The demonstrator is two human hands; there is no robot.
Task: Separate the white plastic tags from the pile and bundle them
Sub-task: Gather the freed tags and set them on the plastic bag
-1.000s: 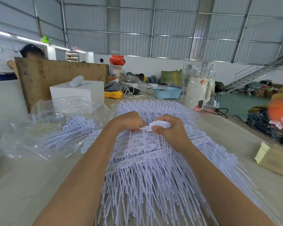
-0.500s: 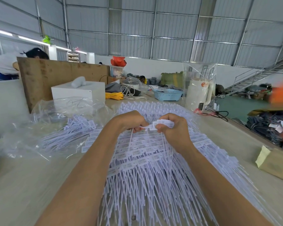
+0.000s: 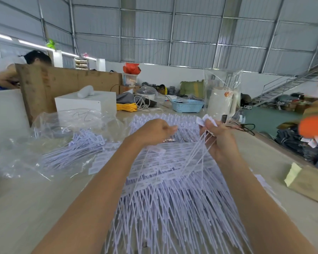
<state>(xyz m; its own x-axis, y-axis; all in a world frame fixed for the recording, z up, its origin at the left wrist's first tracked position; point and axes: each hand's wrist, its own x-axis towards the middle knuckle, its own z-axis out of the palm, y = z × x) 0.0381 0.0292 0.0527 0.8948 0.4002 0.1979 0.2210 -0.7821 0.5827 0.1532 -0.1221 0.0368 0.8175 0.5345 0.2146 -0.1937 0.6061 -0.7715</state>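
A worker's right hand is gripping a small clutch of white plastic tags by their flat heads, lifted above the pile, their thin tails trailing back down into it. The left hand is hovering just beside it over the heap, fingers curled; whether it is pinching a strand cannot be told from here. The job looks barely begun: the held handful is slight, and the great mass of tags is lying fanned across the table, row upon row. To the left, more tags are sitting inside a clear plastic bag, perhaps bundles already gathered. Bare tabletop is opening on the left front, offering room to lay a bundle down. On the right, the table edge is running close beside the pile, with a cardboard piece lying near it, so space there seems tighter.
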